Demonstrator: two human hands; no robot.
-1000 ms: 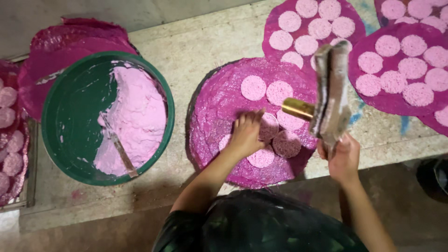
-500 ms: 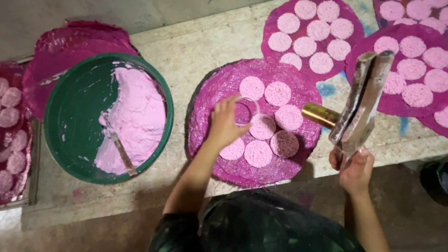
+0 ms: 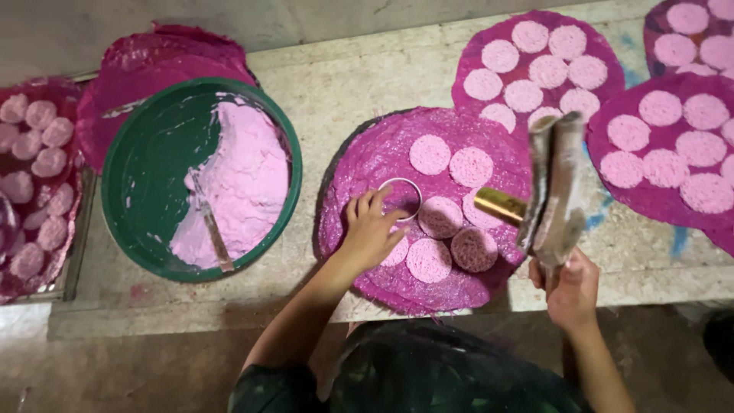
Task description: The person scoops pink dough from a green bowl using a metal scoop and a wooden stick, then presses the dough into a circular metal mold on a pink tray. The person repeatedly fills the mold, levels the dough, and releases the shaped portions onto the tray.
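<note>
**Where this pink-disc setup could slip up**

Starting nearest: the right hand (image 3: pixel 572 289) is clenched around the handle of a flat, caked tool (image 3: pixel 556 187) with a brass-coloured ferrule (image 3: pixel 501 205), held upright just above the near right edge of the round magenta mat (image 3: pixel 359 164). The tool is blurred, so how loaded it is can't be told. If paste is clinging to it, a drip onto the finished discs below seems the likeliest mishap, since two or three of them sit right under it.

A bit further in, the left hand (image 3: pixel 372 229) is laid on the mat with fingers curled loosely around the near side of a thin metal ring (image 3: pixel 400 200), which lies flat on the mat just left of the pink discs (image 3: pixel 451 218). The ring looks empty inside. It is nearly touching the neighbouring disc, so a smeared edge could be caused by the ring being nudged right. The heel of that hand also sits on or just beside a near disc, which could get squashed.

The mat overhangs the near lip of the stone ledge (image 3: pixel 367 84) slightly, so it could be dragged off by a sleeve or elbow.

Further left, the green basin (image 3: pixel 130 160) of pink paste has a spatula (image 3: pixel 210 229) stuck in it; it's well apart from the ring, so paste carried across could be dropped on the bare ledge.

At the far right, filled mats (image 3: pixel 535 69) overlap each other, and discs at the overlap could be crushed.
</note>
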